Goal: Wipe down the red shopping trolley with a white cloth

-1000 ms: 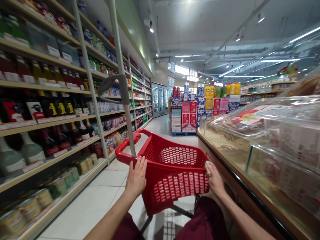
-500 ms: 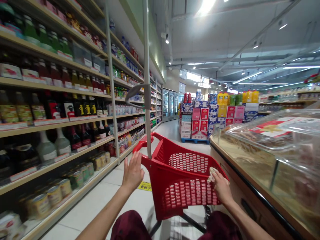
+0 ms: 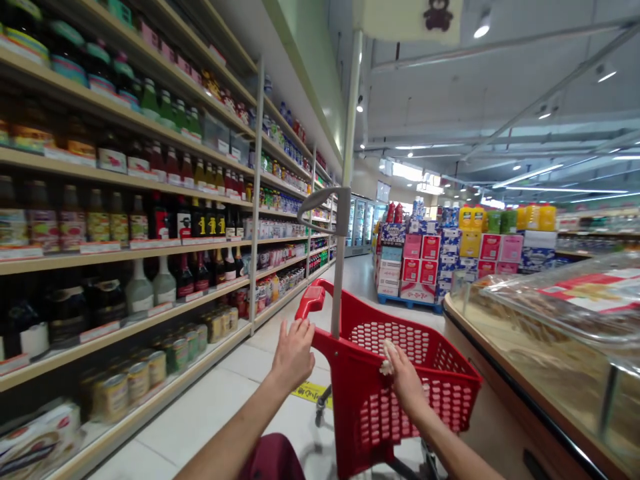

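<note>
A red plastic shopping cart (image 3: 367, 400) with slotted sides stands before me, turned partly side-on. My left hand (image 3: 294, 357) is at its near left corner, fingers curled over the edge just below the red handle (image 3: 311, 300). Against the near side wall, close to the upper rim, my right hand (image 3: 407, 383) presses a crumpled whitish cloth (image 3: 387, 357), part of it hidden by the fingers. A grey pole (image 3: 345, 133) rises from the cart's corner and carries a grey loop (image 3: 325, 208).
Shelves (image 3: 125, 253) of bottles and cans run along the left. A glass-sided display case (image 3: 560, 373) flanks the cart on the right. Stacked drink boxes (image 3: 420, 260) stand on a blue pallet ahead. A yellow floor sticker (image 3: 306, 391) lies beside the cart.
My right hand has slid the cloth leftward along the cart's side, away from the far end. My left hand's fingers have curled onto the cart. The view has shifted left.
</note>
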A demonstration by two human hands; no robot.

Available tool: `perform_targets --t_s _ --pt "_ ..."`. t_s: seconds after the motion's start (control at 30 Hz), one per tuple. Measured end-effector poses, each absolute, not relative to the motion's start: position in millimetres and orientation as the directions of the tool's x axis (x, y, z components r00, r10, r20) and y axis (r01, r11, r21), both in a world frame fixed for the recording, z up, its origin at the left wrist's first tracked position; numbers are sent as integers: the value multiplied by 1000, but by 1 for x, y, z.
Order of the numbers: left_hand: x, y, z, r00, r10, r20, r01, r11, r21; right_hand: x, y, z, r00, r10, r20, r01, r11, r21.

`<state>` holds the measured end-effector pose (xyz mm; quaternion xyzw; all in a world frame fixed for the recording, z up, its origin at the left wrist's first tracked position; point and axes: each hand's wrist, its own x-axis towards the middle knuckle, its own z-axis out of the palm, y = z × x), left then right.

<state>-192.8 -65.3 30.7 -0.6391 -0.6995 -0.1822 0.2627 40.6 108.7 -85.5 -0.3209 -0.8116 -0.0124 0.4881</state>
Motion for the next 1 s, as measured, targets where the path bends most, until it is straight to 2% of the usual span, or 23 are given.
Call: perform_targets --t_s 0.13,0.23,0.3,0.4,0.43,0.5,0.57,0.63,0.73,0.83,0.9,1.0 --pt "-174 -70 32 7 782 623 999 19 -35 -5 76 -61 -317 471 823 443 841 -311" --pt "-171 -67 36 34 766 642 998 -56 14 -23 43 -30 -303 402 864 360 888 -287" --pt "-175 -62 39 -5 771 637 993 -72 94 -16 28 7 -259 308 915 321 921 -219" --pt "-178 -53 42 -73 799 597 977 -64 205 1 24 90 -220 99 971 307 951 -28" --pt "-176 -51 42 -79 804 589 973 -67 222 4 27 119 -241 17 970 314 947 61" --pt "-170 -49 41 -74 801 594 968 -86 236 7 37 164 -389 -97 916 341 909 241" --pt "-161 -51 39 -64 782 620 965 -111 239 7 47 176 -575 -125 808 314 878 360" --pt "-153 -54 36 -27 766 642 960 -160 231 11 51 151 -716 -95 692 255 887 385" --pt "-153 -56 37 98 759 644 942 -279 185 26 50 75 -813 -16 583 169 950 263" --pt "-165 -51 42 84 796 599 952 -241 187 44 50 19 -722 193 664 211 976 -53" --pt "-172 -44 44 24 847 531 966 -157 206 49 50 10 -611 357 707 226 934 -276" --pt "-165 -34 40 21 883 469 974 -123 188 48 53 23 -481 588 651 236 801 -550"
